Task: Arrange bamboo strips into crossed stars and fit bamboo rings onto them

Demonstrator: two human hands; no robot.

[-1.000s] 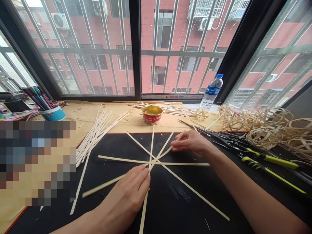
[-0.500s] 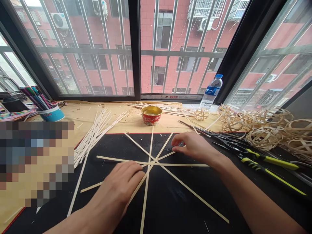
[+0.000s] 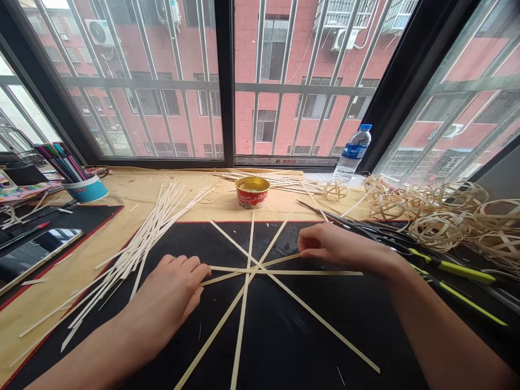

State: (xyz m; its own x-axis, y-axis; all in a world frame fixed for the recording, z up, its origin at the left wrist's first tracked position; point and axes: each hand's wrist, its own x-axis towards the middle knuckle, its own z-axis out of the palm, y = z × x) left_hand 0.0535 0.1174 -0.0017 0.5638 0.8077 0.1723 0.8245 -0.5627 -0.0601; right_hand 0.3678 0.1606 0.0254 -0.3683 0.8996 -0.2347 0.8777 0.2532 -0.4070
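while the left hand (image 3: 166, 292) lies palm down, fingers together, tips touching the strip ends, the right hand (image 3: 341, 244) curls loosely at another strip's end, pinching or not i cannot tell. the bamboo strips (image 3: 317, 273) cross in a flat star on the black mat (image 3: 292, 346), the longest running sideways.
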